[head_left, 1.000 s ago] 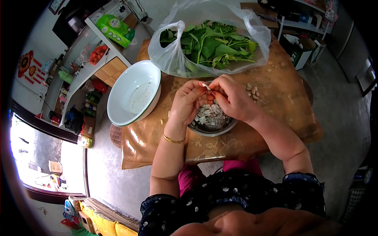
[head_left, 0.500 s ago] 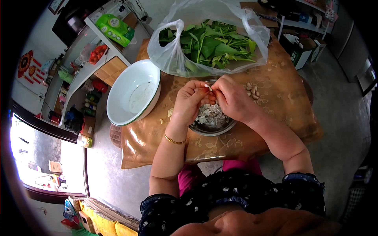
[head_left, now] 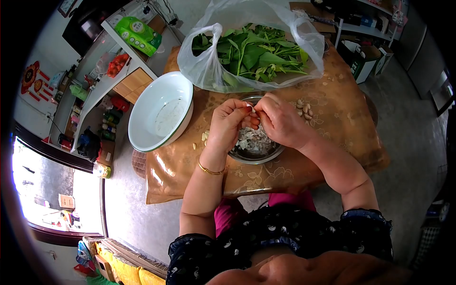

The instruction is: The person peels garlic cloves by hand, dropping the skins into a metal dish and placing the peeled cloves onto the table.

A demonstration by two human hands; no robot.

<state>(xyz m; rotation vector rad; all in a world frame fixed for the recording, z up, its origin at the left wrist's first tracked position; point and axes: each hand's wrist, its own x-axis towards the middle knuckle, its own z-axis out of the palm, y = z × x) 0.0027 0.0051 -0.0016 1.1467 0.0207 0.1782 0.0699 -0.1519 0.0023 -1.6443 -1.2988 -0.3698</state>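
Note:
My left hand (head_left: pixel 230 121) and my right hand (head_left: pixel 281 118) meet above a steel bowl (head_left: pixel 256 160). Pinched between their fingertips is a garlic clove (head_left: pixel 251 106), small, whitish and partly covered by the fingers. Papery garlic skins (head_left: pixel 256 140) fill much of the bowl beneath. To the right of my right hand lie several unpeeled garlic cloves (head_left: pixel 306 112) on the table. A few pale peeled cloves (head_left: pixel 204 136) sit left of the bowl, partly behind my left wrist.
A brown patterned cloth covers the table (head_left: pixel 346 128). At its far side stands an open plastic bag (head_left: pixel 202 71) of leafy greens (head_left: pixel 259 54). A white enamel basin (head_left: pixel 140 123) rests at the left edge, near a shelf unit (head_left: pixel 102 80).
My right hand's fingers have curled and shifted slightly at the clove, which is now more hidden. Bowl, basin and bag stay in place.

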